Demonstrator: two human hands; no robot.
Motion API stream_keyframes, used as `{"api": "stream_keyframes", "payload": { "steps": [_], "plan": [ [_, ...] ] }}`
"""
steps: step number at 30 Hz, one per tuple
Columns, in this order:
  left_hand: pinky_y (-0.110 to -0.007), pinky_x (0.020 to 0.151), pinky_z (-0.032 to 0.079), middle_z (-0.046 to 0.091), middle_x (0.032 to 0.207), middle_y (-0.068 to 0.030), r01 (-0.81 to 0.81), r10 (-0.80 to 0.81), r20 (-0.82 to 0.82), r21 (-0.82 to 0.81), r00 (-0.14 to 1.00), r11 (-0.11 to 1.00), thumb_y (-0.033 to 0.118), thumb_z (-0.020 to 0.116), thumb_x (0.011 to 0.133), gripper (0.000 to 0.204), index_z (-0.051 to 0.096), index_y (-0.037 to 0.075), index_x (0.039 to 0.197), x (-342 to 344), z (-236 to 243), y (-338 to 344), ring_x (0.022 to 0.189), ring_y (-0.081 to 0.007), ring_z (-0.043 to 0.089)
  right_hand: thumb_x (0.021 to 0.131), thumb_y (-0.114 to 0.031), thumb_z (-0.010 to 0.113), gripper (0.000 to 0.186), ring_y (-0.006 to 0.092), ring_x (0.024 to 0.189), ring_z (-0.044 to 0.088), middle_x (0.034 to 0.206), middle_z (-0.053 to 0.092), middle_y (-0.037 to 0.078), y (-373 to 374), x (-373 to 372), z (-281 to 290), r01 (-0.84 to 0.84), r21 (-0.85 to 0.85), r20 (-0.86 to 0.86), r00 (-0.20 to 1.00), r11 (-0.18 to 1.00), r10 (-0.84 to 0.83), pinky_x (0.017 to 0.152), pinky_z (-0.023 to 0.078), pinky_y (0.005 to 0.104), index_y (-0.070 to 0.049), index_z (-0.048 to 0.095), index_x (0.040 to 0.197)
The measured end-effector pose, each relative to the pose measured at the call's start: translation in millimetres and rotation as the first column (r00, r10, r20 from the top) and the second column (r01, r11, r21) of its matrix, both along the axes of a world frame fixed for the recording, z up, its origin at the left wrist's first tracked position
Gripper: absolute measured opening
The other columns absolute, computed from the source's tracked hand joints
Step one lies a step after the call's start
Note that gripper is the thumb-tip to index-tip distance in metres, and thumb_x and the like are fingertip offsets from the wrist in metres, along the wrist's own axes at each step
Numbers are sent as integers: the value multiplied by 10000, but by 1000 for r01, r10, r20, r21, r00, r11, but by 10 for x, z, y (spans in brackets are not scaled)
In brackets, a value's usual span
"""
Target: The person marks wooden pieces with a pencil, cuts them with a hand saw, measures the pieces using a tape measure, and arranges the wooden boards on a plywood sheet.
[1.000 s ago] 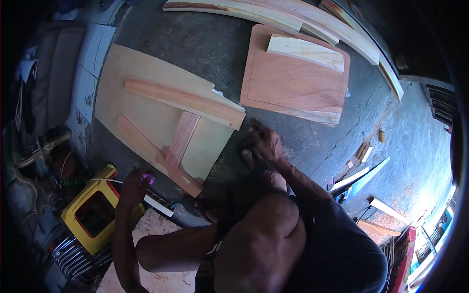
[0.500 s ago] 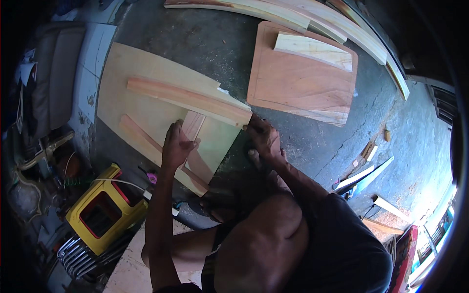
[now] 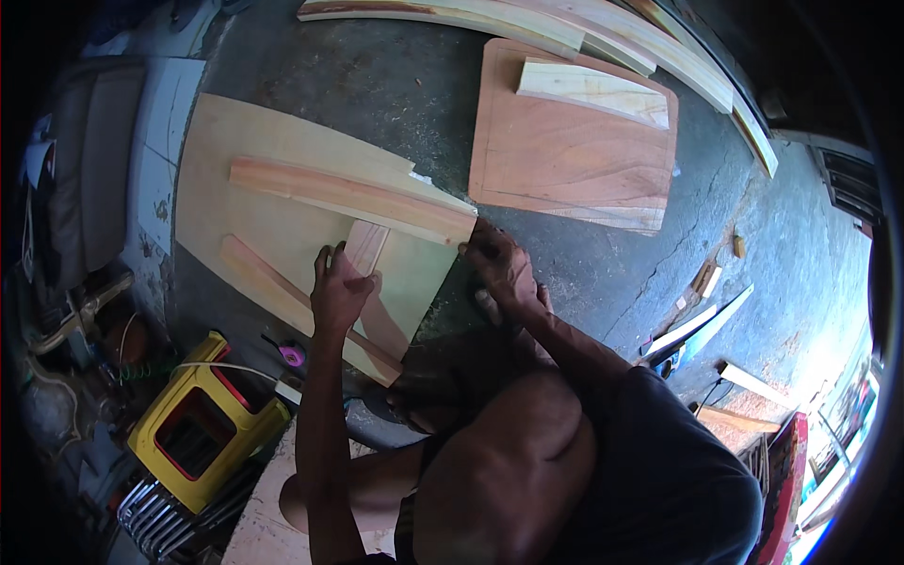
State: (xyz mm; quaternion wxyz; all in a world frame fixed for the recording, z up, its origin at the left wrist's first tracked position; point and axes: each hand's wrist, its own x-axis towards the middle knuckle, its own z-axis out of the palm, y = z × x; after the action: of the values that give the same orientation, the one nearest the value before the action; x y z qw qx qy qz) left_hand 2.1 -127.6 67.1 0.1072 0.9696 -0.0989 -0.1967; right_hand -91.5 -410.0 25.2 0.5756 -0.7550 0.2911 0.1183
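A pale plywood sheet lies on the floor in front of me. Across it runs a long wooden bar, whose right end is gripped by my right hand, fingers closed round the tip. My left hand has its thumb and fingers on either side of a short wooden block. That block stands out from the near side of the long bar, its far end close to or touching it; which of the two I cannot tell. A second wooden bar lies along the sheet's near edge, partly behind my left hand.
Beyond, a brown board carries a tapered wood piece. Long planks lie at the far side. A handsaw and offcuts are on the right. At the left are a yellow stool and a pink-and-black tool.
The whole view has shifted slightly. Both hands keep their grips, and the wood pieces lie in nearly the same arrangement.
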Motion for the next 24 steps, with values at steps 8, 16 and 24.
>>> {"api": "stream_keyframes", "payload": {
  "steps": [8, 16, 24],
  "plan": [
    [-594, 1137, 337, 414, 1491, -212, 213, -226, 268, 74, 937, 974, 333, 762, 821, 794, 421, 50, 1481, 20, 23, -361, 1408, -416, 382, 861, -188, 744, 611, 339, 965, 693, 1088, 688, 158, -164, -359, -363, -31, -3, 382, 924, 1000, 29, 879, 561, 410, -12, 517, 1400],
    [-681, 1184, 126, 404, 1546, -93, 549, -556, 31, 129, 830, 826, 258, 784, 830, 778, 428, 143, 1513, 232, 136, -1364, 1489, -368, 283, 877, -161, 701, 543, 338, 976, 686, 1068, 677, 156, -101, -219, -201, -86, 57, 205, 976, 995, 73, 869, 559, 411, -16, 544, 1375],
    [-740, 1161, 79, 525, 1444, -37, 579, -585, -5, 153, 811, 801, 249, 771, 830, 599, 579, 165, 1391, 319, 11, -1405, 1429, -309, 384, 867, -194, 708, 577, 359, 981, 683, 1076, 663, 156, -84, -187, -194, -109, 111, 155, 984, 988, 91, 863, 550, 439, -84, 550, 1411]
  ]
}}
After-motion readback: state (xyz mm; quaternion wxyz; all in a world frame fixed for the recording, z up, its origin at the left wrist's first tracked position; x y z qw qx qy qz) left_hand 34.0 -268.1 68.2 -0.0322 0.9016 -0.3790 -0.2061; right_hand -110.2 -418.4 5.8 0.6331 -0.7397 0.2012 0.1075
